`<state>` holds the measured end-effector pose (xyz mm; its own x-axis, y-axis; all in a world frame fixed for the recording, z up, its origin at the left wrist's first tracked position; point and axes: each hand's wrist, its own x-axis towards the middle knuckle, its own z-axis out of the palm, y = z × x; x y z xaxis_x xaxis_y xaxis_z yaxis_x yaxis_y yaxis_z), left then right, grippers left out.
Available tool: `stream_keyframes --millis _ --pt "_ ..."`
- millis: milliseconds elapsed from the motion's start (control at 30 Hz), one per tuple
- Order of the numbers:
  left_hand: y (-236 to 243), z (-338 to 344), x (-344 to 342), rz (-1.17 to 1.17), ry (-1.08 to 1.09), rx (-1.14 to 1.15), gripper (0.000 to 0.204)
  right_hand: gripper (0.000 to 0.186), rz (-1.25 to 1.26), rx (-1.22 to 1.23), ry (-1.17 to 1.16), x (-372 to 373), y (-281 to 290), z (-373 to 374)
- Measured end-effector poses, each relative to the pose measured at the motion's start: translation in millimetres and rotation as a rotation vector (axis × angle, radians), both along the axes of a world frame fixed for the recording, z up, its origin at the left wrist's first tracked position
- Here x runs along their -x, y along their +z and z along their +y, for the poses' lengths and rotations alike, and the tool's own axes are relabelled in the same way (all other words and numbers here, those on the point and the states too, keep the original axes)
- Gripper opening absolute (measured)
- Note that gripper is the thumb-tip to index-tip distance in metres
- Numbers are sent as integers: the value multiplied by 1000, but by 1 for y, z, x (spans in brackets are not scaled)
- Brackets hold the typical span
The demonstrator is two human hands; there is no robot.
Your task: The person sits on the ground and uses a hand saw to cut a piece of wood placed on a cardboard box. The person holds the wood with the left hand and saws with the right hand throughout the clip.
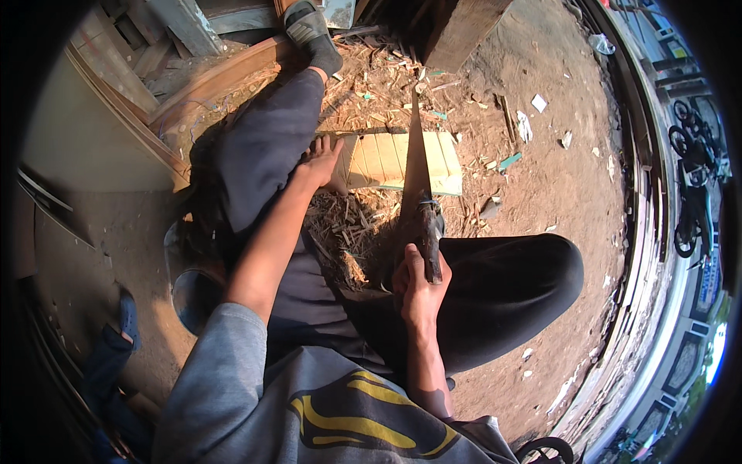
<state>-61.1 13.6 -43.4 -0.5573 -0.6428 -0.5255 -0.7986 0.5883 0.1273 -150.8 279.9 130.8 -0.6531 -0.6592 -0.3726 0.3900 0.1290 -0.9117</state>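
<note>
The left hand (pixel 322 162) is laid flat, fingers spread, on the left end of a pale yellow wooden block with sawn grooves across its face (pixel 382 158), and nothing is gripped by it; the bare left forearm is stretched forward from the grey sleeve, over the dark trouser leg. The right hand (pixel 420 288) is closed tightly around the dark wooden handle of a long, tapering steel hand saw (pixel 417 174), with the wrist held straight and the forearm drawn close to the body. The saw blade is set on edge across the block, its tip reaching past the far edge. The block is seen lying on a heap of brown wood chips and shavings (pixel 352 224), between the outstretched left leg and the bent right knee (pixel 525 271). Open sandy ground (pixel 556 170) is left to the right of the block, while stacked planks (pixel 139 69) crowd the left side.
</note>
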Motion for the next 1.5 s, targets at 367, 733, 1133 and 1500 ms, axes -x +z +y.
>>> stream_keyframes --millis 367,733,1133,1500 --pt "-5 16 -3 234 -47 -11 94 19 127 -181 66 5 -12 -9" --pt "-15 10 4 108 -144 172 92 16 139 -253 161 5 -25 -25" --pt "5 10 8 454 58 -108 74 19 90 -337 217 10 -37 -12" --pt "-29 13 38 308 224 199 74 21 111 -357 258 15 -43 -5"
